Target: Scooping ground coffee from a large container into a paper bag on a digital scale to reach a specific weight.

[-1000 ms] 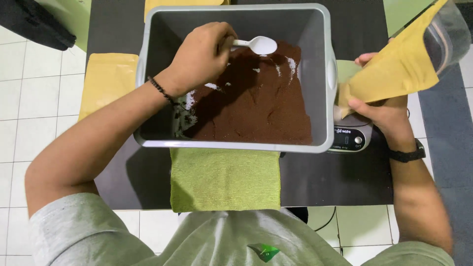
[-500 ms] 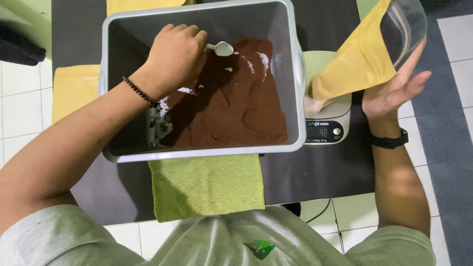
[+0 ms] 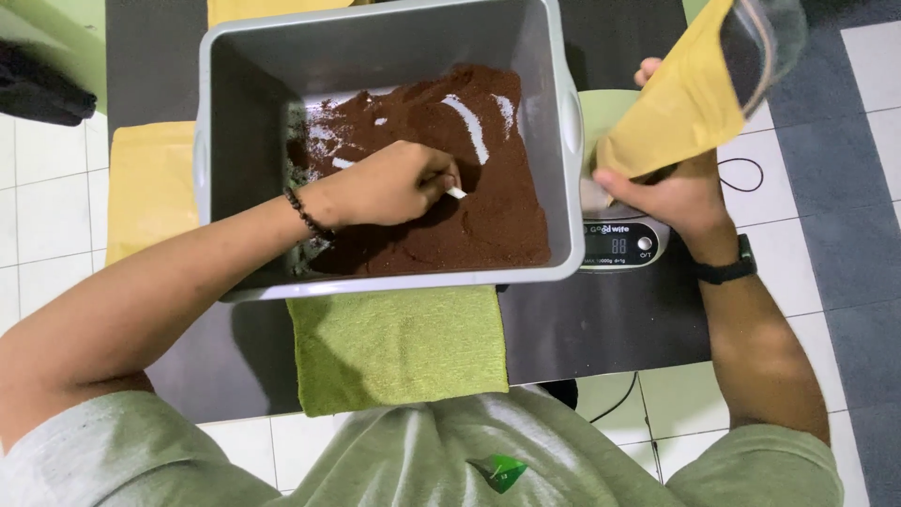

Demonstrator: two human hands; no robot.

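Note:
A grey plastic tub (image 3: pixel 563 122) holds dark brown powder (image 3: pixel 488 207). My left hand (image 3: pixel 389 183) is inside the tub, closed on a white spoon (image 3: pixel 455 192) whose bowl is dug into the powder and mostly hidden. My right hand (image 3: pixel 671 192) grips the bottom of a yellow-brown pouch (image 3: pixel 690 99) with a clear open mouth, held tilted just right of the tub above a small digital scale (image 3: pixel 619 244).
A green cloth (image 3: pixel 404 347) lies in front of the tub on the dark table (image 3: pixel 610 329). Yellow pouches (image 3: pixel 150 188) lie flat at the left. A dark object (image 3: pixel 42 84) rests on the tiled floor at the far left. A cable (image 3: pixel 741 174) loops at the right.
My left hand has come down and toward me, pushing the spoon from above the powder into it. My right hand has closed on the pouch's lower end.

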